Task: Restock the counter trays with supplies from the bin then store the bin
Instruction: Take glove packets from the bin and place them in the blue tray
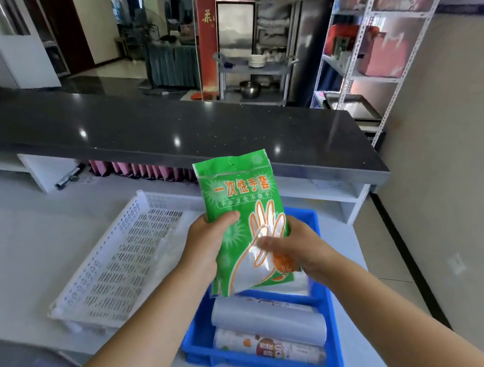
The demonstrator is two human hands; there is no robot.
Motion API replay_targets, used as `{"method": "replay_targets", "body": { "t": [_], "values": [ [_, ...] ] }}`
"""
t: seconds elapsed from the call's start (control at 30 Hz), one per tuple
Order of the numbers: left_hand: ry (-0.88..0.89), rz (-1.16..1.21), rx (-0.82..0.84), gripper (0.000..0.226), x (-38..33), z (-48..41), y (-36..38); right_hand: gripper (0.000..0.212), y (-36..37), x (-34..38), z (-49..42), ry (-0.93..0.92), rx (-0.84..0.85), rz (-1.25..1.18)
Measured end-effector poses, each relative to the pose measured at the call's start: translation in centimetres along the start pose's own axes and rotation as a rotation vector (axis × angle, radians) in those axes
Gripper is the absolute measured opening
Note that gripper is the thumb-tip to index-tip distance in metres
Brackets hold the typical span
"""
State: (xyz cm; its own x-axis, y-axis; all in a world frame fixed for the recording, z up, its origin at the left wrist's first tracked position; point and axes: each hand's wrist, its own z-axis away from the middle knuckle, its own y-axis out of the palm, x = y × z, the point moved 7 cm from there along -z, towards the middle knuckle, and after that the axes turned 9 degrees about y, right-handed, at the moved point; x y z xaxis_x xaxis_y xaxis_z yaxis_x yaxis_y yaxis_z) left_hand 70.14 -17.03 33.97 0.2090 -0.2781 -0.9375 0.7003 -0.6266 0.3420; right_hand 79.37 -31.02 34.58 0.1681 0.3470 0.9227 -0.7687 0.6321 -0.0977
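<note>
A green pack of disposable gloves point(241, 201) is held upright above the blue bin point(332, 321). My left hand point(208, 242) grips its left edge with the thumb on the front. My right hand point(293, 249) holds its lower right side, fingers across the clear window. Inside the bin lie a grey roll point(267, 318) and a printed roll of bags point(267, 348), with a clear pack partly hidden under the green one. A white perforated tray point(118, 258) sits to the left of the bin on the white counter and holds some clear plastic at its right side.
A dark raised countertop point(171, 125) runs across behind the work surface, with pink items point(146, 171) on the shelf beneath it. A metal shelving rack point(368, 40) stands at the right. A floor gap lies right of the counter.
</note>
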Motion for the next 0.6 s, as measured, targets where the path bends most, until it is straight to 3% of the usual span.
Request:
{"method": "replay_targets", "body": {
  "t": [0.2, 0.3, 0.37, 0.47, 0.6],
  "values": [
    [-0.042, -0.074, 0.182, 0.01, 1.3, -4.9, 3.4, 0.037, -3.6, 1.3, -1.9, 0.008, -0.237, 0.003],
    [-0.032, -0.194, 0.315, 0.007, 2.0, -7.9, 4.1, 0.03, -6.3, 3.2, -2.4, -0.061, -0.45, 0.2],
    [-0.019, -0.289, 0.317, 0.009, 2.7, -10.3, 3.6, 0.032, -8.0, 4.5, -2.7, -0.093, -0.58, 0.388],
    [0.072, -0.618, 0.328, 0.01, 4.2, -13.8, 2.5, 0.036, -9.9, 5.8, -3.0, -0.092, -0.697, 0.637],
    [0.228, -1.208, 0.657, 0.034, 8.0, -15.4, 3.6, 0.041, -11.4, 5.9, -3.5, -0.038, -0.765, 0.766]
  ]
}}
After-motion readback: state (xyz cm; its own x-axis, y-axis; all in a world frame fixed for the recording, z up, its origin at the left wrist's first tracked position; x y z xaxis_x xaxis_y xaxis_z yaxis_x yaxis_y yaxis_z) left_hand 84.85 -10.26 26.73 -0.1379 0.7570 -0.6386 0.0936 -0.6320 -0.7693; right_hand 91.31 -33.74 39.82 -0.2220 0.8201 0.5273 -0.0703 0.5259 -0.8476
